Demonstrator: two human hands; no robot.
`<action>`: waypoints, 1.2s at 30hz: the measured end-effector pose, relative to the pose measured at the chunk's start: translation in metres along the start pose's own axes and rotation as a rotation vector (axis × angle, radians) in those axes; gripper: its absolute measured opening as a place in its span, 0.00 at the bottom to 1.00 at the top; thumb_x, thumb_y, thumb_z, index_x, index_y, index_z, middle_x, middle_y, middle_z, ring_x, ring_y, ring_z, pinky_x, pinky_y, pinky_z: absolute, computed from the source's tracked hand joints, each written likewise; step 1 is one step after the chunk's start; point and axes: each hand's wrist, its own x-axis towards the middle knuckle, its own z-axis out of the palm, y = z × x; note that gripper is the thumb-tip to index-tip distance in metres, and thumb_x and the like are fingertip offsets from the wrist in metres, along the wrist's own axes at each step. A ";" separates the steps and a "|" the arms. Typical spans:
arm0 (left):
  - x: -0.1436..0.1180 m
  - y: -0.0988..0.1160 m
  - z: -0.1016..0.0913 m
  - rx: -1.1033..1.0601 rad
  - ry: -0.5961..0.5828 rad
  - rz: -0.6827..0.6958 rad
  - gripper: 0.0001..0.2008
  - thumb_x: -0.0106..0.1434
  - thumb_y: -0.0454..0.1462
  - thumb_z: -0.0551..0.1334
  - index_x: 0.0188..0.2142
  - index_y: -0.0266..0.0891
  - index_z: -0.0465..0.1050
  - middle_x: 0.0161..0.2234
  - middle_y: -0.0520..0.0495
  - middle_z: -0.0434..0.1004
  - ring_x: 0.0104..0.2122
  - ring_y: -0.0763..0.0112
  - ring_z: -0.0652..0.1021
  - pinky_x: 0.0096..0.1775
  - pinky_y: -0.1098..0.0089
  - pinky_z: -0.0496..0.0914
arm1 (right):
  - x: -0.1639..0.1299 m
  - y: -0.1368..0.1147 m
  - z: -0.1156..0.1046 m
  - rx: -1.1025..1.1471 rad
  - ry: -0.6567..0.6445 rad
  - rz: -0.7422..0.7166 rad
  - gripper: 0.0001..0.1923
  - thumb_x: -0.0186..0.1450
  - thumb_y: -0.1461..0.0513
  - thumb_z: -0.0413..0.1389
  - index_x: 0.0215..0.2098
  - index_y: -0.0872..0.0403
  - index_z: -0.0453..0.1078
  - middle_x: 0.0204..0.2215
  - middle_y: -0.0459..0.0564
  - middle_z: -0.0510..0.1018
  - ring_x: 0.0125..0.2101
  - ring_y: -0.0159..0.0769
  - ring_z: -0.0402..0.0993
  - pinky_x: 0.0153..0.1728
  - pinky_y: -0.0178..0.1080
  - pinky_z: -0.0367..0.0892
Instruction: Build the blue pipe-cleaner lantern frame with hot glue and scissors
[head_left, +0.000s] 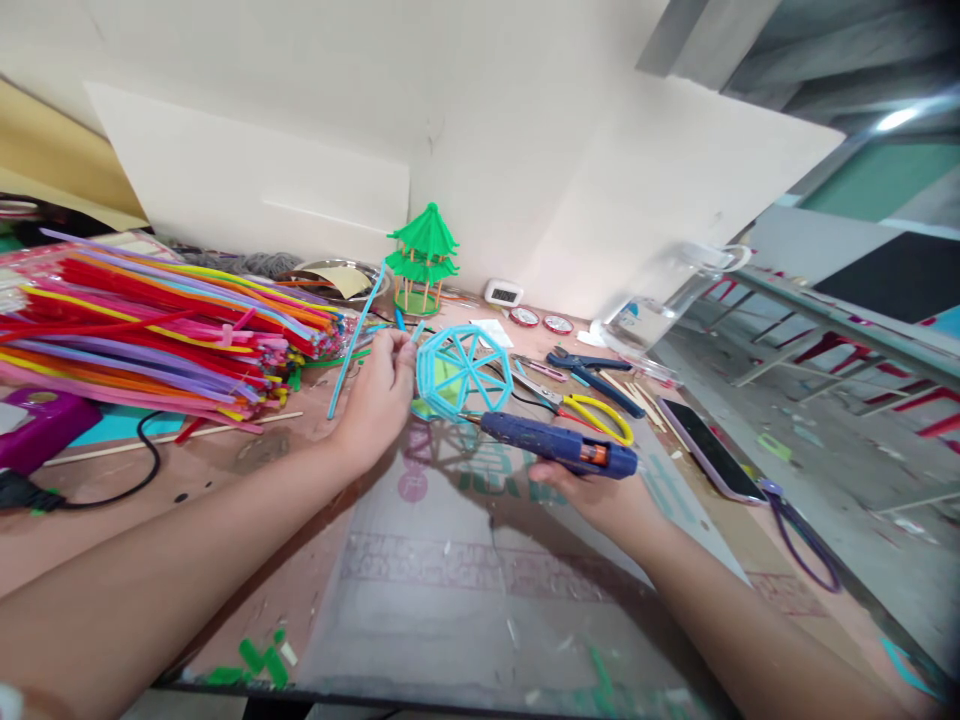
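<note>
Light-blue pipe-cleaner frame: a ribbed dome with spokes meeting at a hub, held just above the table, open face turned toward the camera and slightly right. The left hand pinches its left rim, fingers closed on the blue strands. A long blue pipe cleaner runs from beside that hand up and right, its long axis steeply diagonal, top end near the green pavilion model.

The right hand is wrapped around the blue glue gun. Gun's long axis is near horizontal, nozzle pointing left toward the frame's lower edge, just short of touching as far as can be told.

Around them: yellow-handled pliers behind the gun, a phone to the right, and a bundle of coloured pipe cleaners far left.
</note>
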 end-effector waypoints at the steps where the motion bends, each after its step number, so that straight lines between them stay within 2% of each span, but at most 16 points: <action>1: 0.000 0.000 0.000 -0.002 -0.001 0.001 0.06 0.76 0.41 0.50 0.42 0.43 0.62 0.38 0.48 0.71 0.40 0.62 0.73 0.44 0.62 0.66 | 0.000 0.000 0.000 -0.003 -0.002 -0.006 0.20 0.67 0.46 0.64 0.26 0.49 0.69 0.20 0.44 0.77 0.23 0.37 0.73 0.24 0.38 0.68; 12: 0.001 -0.005 0.002 -0.034 -0.005 0.001 0.07 0.75 0.42 0.50 0.42 0.43 0.61 0.37 0.48 0.69 0.39 0.62 0.72 0.44 0.61 0.66 | -0.002 0.002 0.001 0.029 -0.007 -0.004 0.17 0.68 0.48 0.63 0.28 0.48 0.71 0.22 0.47 0.77 0.24 0.40 0.74 0.27 0.42 0.71; 17: 0.002 -0.004 0.000 -0.017 -0.013 -0.017 0.06 0.74 0.41 0.50 0.42 0.44 0.61 0.36 0.48 0.70 0.38 0.62 0.73 0.43 0.61 0.66 | -0.001 0.002 0.000 0.047 -0.060 0.036 0.18 0.68 0.48 0.62 0.27 0.48 0.69 0.22 0.45 0.77 0.22 0.37 0.72 0.23 0.39 0.67; 23: 0.001 -0.001 -0.002 0.008 -0.010 -0.028 0.08 0.75 0.43 0.50 0.43 0.44 0.62 0.40 0.46 0.73 0.41 0.61 0.74 0.45 0.60 0.67 | 0.003 -0.007 -0.007 0.003 -0.079 -0.007 0.20 0.63 0.48 0.67 0.25 0.51 0.68 0.19 0.42 0.72 0.20 0.32 0.66 0.21 0.36 0.61; 25: 0.000 -0.001 -0.002 0.021 -0.012 -0.034 0.08 0.75 0.43 0.50 0.43 0.44 0.63 0.40 0.47 0.73 0.41 0.61 0.75 0.44 0.60 0.67 | 0.004 -0.008 -0.011 0.042 -0.114 0.001 0.19 0.63 0.49 0.67 0.26 0.51 0.70 0.21 0.43 0.75 0.22 0.33 0.69 0.23 0.35 0.64; 27: 0.001 -0.003 -0.002 0.015 -0.008 -0.035 0.08 0.74 0.44 0.50 0.43 0.44 0.63 0.40 0.47 0.73 0.41 0.60 0.75 0.44 0.60 0.67 | 0.005 -0.007 -0.014 0.097 -0.119 0.011 0.16 0.65 0.49 0.65 0.30 0.52 0.75 0.26 0.47 0.81 0.27 0.36 0.76 0.28 0.36 0.70; 31: 0.005 -0.013 0.000 -0.034 0.024 -0.045 0.09 0.74 0.45 0.51 0.43 0.45 0.64 0.42 0.46 0.74 0.45 0.59 0.75 0.48 0.59 0.67 | 0.006 -0.001 -0.020 0.177 -0.025 0.020 0.14 0.71 0.51 0.58 0.39 0.51 0.80 0.38 0.51 0.86 0.37 0.41 0.83 0.39 0.40 0.77; 36: 0.012 -0.026 -0.001 -0.103 0.060 -0.058 0.08 0.74 0.45 0.52 0.42 0.46 0.64 0.41 0.46 0.73 0.46 0.59 0.75 0.50 0.58 0.68 | 0.008 0.001 -0.021 0.112 -0.017 0.068 0.13 0.69 0.54 0.58 0.37 0.52 0.80 0.35 0.51 0.86 0.36 0.41 0.83 0.36 0.39 0.78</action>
